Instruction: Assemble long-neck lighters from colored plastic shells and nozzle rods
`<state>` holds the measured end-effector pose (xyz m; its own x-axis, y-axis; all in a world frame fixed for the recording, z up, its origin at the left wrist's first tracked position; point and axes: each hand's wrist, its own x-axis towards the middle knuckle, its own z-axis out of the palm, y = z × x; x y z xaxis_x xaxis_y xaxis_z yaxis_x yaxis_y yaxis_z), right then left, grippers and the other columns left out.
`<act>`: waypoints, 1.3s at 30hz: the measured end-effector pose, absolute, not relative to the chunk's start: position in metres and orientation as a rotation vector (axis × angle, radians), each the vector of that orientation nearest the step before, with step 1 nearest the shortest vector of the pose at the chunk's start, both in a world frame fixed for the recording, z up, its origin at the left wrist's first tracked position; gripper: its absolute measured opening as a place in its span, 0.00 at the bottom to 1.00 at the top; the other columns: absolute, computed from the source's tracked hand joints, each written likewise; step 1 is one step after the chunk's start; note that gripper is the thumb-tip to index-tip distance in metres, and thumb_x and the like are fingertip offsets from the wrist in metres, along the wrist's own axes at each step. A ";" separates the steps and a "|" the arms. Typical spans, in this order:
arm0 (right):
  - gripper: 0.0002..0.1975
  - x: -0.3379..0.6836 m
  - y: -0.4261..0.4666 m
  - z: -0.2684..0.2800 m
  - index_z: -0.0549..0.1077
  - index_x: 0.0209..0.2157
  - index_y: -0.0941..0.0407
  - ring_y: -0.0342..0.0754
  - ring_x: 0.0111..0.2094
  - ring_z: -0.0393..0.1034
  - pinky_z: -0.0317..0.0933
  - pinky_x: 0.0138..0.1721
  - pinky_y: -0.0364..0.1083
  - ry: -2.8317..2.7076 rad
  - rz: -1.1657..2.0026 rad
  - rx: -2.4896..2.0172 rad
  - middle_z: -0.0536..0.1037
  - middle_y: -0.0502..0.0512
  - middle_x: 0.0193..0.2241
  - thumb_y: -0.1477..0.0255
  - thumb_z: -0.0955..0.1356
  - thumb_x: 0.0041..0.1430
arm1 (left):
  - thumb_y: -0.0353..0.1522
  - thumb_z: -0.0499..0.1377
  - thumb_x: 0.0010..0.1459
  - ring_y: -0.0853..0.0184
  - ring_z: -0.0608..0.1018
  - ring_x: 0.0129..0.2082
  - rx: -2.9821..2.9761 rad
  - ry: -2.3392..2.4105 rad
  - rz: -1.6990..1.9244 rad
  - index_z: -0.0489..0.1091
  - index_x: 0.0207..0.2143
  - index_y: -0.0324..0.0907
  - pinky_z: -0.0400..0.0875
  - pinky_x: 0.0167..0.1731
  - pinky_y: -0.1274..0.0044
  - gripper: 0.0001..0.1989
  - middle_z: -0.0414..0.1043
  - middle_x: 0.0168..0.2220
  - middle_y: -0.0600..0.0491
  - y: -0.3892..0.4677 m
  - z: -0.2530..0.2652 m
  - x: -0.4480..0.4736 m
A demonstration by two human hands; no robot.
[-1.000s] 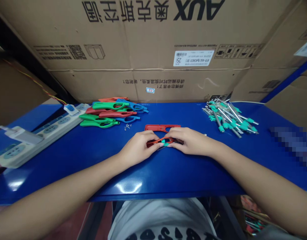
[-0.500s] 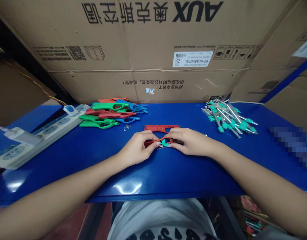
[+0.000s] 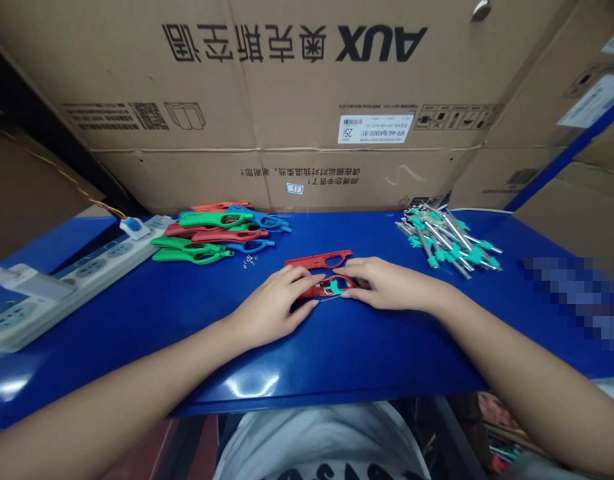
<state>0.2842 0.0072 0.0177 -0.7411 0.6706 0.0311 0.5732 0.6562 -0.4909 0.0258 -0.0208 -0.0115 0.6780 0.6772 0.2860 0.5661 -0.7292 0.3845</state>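
Red casing (image 3: 315, 291) — between fingers (image 3: 305, 311) (part-hidden)

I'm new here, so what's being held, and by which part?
The nearer red casing: left grip at its left end, right grip at its looped end.

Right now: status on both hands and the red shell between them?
Right hand gripping right end of red shell, left hand at left end. Teal part at its loop. Second red shell lying just beyond.

Single head-worn view, forward and down over the blue table (image 3: 357, 357) toward cardboard (image 3: 287, 93).
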 end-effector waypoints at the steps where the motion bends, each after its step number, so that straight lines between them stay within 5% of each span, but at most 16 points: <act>1: 0.12 0.285 0.008 0.018 0.78 0.48 0.55 0.51 0.39 0.74 0.67 0.42 0.48 -2.655 0.700 -1.016 0.80 0.60 0.41 0.69 0.69 0.65 | 0.32 0.55 0.67 0.58 0.72 0.52 2.635 0.991 0.596 0.66 0.62 0.42 0.68 0.56 0.64 0.21 0.71 0.52 0.45 -0.021 -0.011 0.026; 13: 0.17 0.300 0.016 0.020 0.76 0.53 0.51 0.50 0.43 0.73 0.67 0.45 0.48 -2.609 0.447 -1.086 0.75 0.57 0.47 0.62 0.68 0.65 | 0.34 0.50 0.70 0.55 0.69 0.50 2.658 1.106 0.434 0.65 0.62 0.41 0.69 0.53 0.60 0.21 0.67 0.50 0.42 -0.025 -0.007 0.026; 18: 0.16 0.330 0.043 0.025 0.81 0.43 0.53 0.53 0.41 0.71 0.66 0.45 0.52 -2.385 0.012 -1.409 0.75 0.59 0.45 0.78 0.63 0.59 | 0.32 0.51 0.69 0.55 0.69 0.55 2.659 1.049 0.473 0.64 0.63 0.44 0.68 0.55 0.61 0.22 0.66 0.55 0.43 -0.025 -0.006 0.026; 24: 0.11 0.370 0.066 0.026 0.80 0.34 0.56 0.66 0.50 0.64 0.61 0.47 0.62 -1.852 -0.428 -1.856 0.74 0.66 0.45 0.70 0.66 0.56 | 0.31 0.52 0.68 0.55 0.71 0.53 2.657 1.046 0.494 0.64 0.62 0.45 0.69 0.55 0.61 0.21 0.69 0.53 0.44 -0.025 -0.004 0.024; 30: 0.10 0.397 0.075 0.027 0.75 0.30 0.59 0.66 0.51 0.63 0.60 0.49 0.63 -1.570 -0.410 -2.069 0.73 0.68 0.46 0.68 0.65 0.56 | 0.30 0.53 0.68 0.55 0.73 0.53 2.655 1.057 0.507 0.67 0.59 0.43 0.69 0.55 0.61 0.18 0.71 0.54 0.43 -0.023 -0.004 0.022; 35: 0.16 0.401 0.079 0.021 0.73 0.45 0.58 0.65 0.52 0.63 0.60 0.49 0.62 -1.548 -0.428 -2.046 0.70 0.69 0.49 0.71 0.64 0.55 | 0.31 0.55 0.67 0.57 0.73 0.56 2.618 1.032 0.561 0.67 0.59 0.44 0.68 0.58 0.62 0.18 0.71 0.56 0.45 -0.022 -0.006 0.021; 39: 0.15 0.399 0.080 0.014 0.75 0.42 0.58 0.68 0.53 0.60 0.58 0.50 0.63 -1.593 -0.392 -2.080 0.69 0.70 0.50 0.65 0.67 0.56 | 0.30 0.56 0.66 0.56 0.73 0.56 2.605 1.032 0.588 0.67 0.58 0.45 0.69 0.58 0.62 0.18 0.71 0.56 0.45 -0.022 -0.006 0.022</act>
